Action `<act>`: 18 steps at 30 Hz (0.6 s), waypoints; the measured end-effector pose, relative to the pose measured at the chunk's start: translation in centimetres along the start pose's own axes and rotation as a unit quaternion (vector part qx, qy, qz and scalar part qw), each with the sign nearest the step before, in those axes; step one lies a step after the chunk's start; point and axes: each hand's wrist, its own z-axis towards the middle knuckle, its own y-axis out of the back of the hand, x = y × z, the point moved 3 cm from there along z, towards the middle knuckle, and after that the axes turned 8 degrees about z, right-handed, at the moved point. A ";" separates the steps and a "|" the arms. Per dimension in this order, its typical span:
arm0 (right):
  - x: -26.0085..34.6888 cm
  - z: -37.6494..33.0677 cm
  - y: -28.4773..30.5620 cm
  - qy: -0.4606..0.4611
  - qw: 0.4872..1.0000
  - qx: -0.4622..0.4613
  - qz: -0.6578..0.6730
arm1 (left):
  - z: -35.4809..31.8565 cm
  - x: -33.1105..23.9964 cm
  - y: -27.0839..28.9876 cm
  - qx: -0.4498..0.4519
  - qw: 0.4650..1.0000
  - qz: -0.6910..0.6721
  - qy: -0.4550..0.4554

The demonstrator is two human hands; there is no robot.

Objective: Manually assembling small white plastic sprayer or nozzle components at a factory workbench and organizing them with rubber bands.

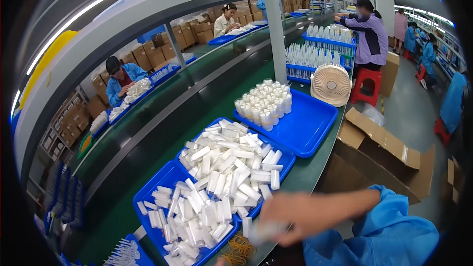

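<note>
Your right hand [295,215] sits blurred at the lower centre of the frame, blue sleeve [379,236] behind it, fingers narrowed around what looks like one small white tube [263,231]; the blur keeps me from telling how firmly. Your left hand is out of view. You seem to be at the picking step, lifting a piece at the near edge of the trays. Next, I judge, you need a firmer pinch and a clear lift past the rubber bands [236,250] just beside it. Counting: three blue trays near you, two heaped with white tubes [221,177] too many to count, one [300,128] in mid-frame holding a cluster of upright bottles [263,102]; one fan [331,84]; one open carton [389,155] at right.
</note>
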 end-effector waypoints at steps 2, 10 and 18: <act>-2.7 -0.4 8.0 -0.085 0.965 -0.196 -0.151 | -1.4 0.7 2.2 -0.036 0.996 0.067 0.056; -19.3 -0.5 28.1 -0.263 0.790 -0.380 -0.401 | -9.8 7.0 10.0 -0.019 0.866 0.391 0.311; -27.8 0.7 28.0 -0.249 0.818 -0.373 -0.361 | -11.0 9.2 10.8 0.023 0.823 0.460 0.332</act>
